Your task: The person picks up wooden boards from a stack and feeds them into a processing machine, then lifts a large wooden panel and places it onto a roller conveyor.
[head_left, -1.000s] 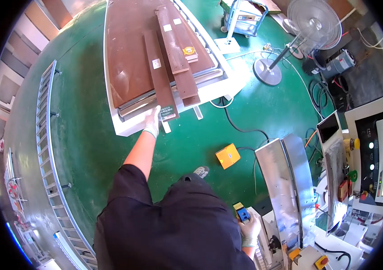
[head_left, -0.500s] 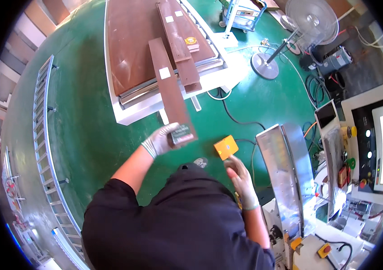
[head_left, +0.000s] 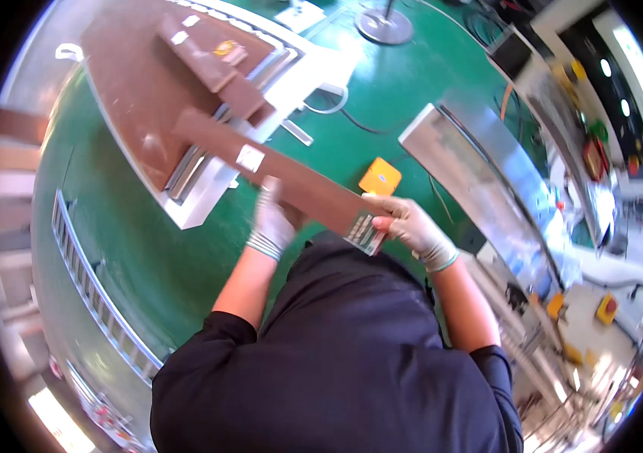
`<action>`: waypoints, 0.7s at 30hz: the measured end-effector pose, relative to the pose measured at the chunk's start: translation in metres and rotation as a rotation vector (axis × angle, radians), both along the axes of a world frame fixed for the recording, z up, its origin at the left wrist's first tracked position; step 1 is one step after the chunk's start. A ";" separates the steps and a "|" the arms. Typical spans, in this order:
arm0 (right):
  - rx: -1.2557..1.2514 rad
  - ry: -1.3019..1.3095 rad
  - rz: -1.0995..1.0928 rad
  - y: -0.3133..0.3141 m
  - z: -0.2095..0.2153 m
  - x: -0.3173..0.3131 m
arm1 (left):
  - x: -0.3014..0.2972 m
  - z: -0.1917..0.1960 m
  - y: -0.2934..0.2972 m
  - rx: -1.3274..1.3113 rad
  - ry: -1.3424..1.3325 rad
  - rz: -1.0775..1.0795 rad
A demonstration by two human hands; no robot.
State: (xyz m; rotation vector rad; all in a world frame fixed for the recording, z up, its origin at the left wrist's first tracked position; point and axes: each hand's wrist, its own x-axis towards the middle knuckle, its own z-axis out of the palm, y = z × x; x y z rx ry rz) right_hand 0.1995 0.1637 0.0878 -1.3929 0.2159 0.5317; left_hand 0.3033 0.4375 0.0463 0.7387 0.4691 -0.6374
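Note:
A long brown board (head_left: 310, 190) lies slantwise in front of me, with a white label on its face and a dark green printed label (head_left: 364, 232) at its near end. My left hand (head_left: 272, 220), in a pale work glove, holds the board's lower edge; its thumb shows and its other fingers are partly hidden beneath. My right hand (head_left: 412, 226), gloved too with a bare fingertip showing, grips the near right end beside the green label. The board's far end is over the edge of the brown-topped table (head_left: 129, 98).
More brown boards (head_left: 200, 57) are stacked on the table, with a yellow tape roll (head_left: 225, 48) on a small block. A yellow box (head_left: 380, 177) is on the green floor beyond my right hand. A metal chute (head_left: 480, 177) stands at the right; a ladder (head_left: 98, 298) lies left.
My right hand has come from near the yellow box onto the board's end. The board has swung so its near end points right. My left hand has moved along it, and the view has turned.

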 end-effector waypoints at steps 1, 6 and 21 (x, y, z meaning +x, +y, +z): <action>0.023 0.061 0.029 -0.018 0.009 -0.005 | 0.016 -0.008 0.014 0.032 0.050 0.160; -0.045 -0.076 -0.479 -0.048 0.026 -0.037 | 0.018 0.017 0.027 0.102 -0.098 0.012; -1.335 -0.831 -0.562 -0.058 0.051 -0.120 | 0.025 0.078 -0.098 0.132 -0.252 -0.283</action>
